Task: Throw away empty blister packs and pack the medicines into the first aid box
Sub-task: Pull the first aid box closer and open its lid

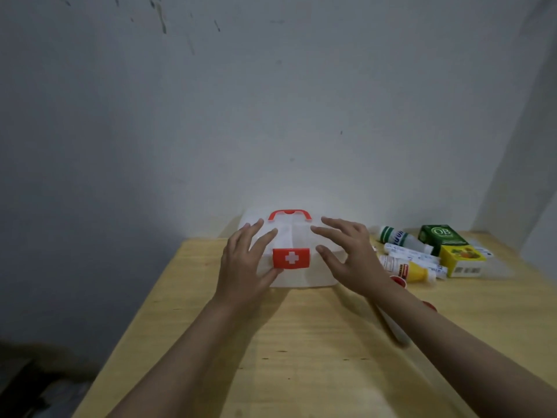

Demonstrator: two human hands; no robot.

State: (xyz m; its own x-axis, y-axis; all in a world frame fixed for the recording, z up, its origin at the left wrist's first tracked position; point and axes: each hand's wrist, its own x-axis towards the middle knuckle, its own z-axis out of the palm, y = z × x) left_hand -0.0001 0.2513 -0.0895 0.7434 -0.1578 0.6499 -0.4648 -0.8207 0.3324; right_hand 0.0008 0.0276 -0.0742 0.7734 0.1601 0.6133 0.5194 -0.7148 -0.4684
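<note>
A white first aid box (297, 236) with a red handle and a red latch bearing a white cross (291, 258) stands closed on the wooden table (301, 342). My left hand (244, 260) rests on the box's left side, thumb by the latch, fingers spread. Over the box's right side is my right hand (346, 254), fingers apart, holding nothing. To the right lie the medicines: a green box (443, 236), a yellow box (462, 260), a white bottle (401, 238), tubes (410, 254) and a yellow-and-white bottle (407, 268).
A grey wall stands right behind the table. The table's left edge drops off to a dark floor. Something white with red parts (398, 280) lies partly hidden under my right forearm.
</note>
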